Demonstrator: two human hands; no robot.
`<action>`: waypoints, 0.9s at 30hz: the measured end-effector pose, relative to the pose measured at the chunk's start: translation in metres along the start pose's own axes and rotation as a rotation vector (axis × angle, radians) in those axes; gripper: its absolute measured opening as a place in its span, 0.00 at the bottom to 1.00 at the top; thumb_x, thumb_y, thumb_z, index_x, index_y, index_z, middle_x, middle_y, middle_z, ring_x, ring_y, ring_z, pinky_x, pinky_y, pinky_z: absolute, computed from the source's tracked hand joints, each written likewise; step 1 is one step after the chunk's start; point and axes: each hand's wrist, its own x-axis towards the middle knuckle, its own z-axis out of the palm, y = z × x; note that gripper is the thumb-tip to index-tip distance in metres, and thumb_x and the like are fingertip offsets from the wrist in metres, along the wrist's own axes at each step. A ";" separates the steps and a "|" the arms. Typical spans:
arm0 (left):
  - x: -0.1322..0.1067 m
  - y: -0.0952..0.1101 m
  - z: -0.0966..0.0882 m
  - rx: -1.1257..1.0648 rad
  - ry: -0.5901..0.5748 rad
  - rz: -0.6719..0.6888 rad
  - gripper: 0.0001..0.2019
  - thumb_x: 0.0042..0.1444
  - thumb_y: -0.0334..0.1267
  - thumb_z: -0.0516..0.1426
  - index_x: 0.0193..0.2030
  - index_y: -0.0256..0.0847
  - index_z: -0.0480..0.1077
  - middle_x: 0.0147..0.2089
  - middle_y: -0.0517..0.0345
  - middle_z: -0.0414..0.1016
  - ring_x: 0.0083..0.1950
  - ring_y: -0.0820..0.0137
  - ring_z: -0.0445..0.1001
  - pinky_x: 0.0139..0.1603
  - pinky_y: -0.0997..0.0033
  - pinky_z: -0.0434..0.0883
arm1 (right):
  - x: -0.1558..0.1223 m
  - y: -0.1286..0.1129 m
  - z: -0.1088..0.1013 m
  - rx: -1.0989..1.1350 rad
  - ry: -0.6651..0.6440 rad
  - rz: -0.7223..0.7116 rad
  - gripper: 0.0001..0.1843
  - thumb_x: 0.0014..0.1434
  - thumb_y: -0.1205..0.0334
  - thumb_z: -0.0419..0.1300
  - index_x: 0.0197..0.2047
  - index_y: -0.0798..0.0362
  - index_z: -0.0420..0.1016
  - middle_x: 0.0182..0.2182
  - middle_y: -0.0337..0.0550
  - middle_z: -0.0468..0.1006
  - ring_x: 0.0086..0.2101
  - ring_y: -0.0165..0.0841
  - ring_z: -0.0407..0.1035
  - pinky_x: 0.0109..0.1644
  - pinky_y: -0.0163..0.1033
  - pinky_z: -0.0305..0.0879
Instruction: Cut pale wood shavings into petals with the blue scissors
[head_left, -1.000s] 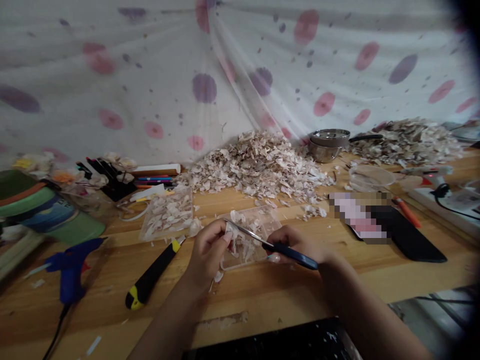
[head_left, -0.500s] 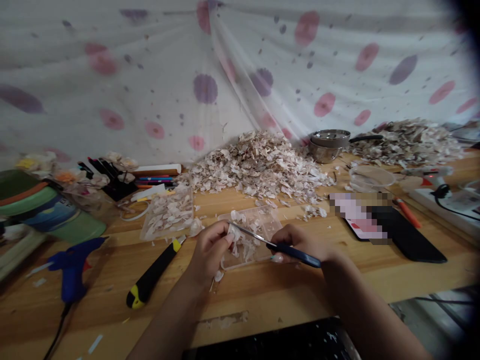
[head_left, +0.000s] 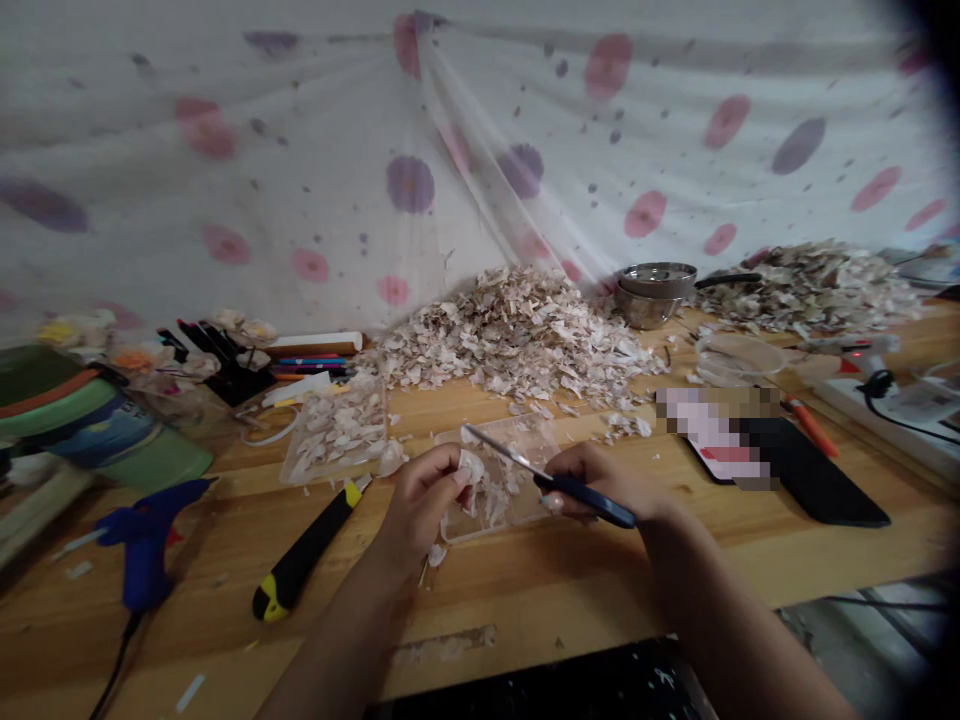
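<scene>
My left hand (head_left: 429, 497) pinches a thin, whitish flake (head_left: 471, 467), which looks like a large fish scale, between thumb and fingers. In my right hand (head_left: 592, 482) are scissors with a dark blue handle (head_left: 594, 499). Their silver blades (head_left: 504, 450) point up and left, the tips just above the flake and apart from it. Beneath both hands lies a clear, shallow compartment box (head_left: 538, 432) with loose flakes in it. Part of the box is hidden by the hands, and the scissors' finger loops are mostly covered.
Behind stands a big heap of flakes (head_left: 517, 330). A second clear box of flakes (head_left: 337, 430), a utility knife (head_left: 307, 555) and a blue glue gun (head_left: 150, 540) lie to the left. Rightward are a phone (head_left: 712, 440), a black case (head_left: 829, 475), metal bowls (head_left: 652, 295) and a power strip (head_left: 892, 410).
The scissors have drawn back slightly from the flake, their tips now clear of my left fingers. More of the flake shows. My left hand has hardly moved.
</scene>
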 end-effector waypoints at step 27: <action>0.004 -0.028 0.030 0.366 0.068 0.137 0.13 0.58 0.43 0.52 0.39 0.39 0.74 0.40 0.52 0.75 0.43 0.64 0.73 0.43 0.67 0.69 | 0.027 0.006 0.036 0.257 0.588 -0.084 0.18 0.44 0.51 0.67 0.25 0.55 0.66 0.18 0.32 0.62 0.21 0.24 0.53 0.24 0.30 0.52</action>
